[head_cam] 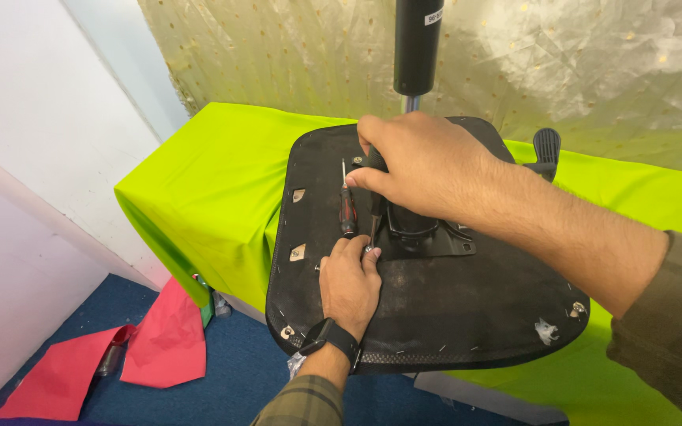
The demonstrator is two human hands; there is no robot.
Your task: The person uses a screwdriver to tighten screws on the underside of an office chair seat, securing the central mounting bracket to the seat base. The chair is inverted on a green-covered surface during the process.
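Screwdriver (375, 207) is gripped by right hand (428, 170), tip at plate (428, 237) under chair seat (451, 308); left hand (349, 284) pinches the tip, so the fixing looks unfinished.

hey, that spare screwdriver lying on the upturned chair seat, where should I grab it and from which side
Probably by its black-and-red handle, the thick part of the spare screwdriver, coming from the left over bare chair seat. It lies flat, thin shaft pointing away. The right hand and left hand crowd its right side and near end.
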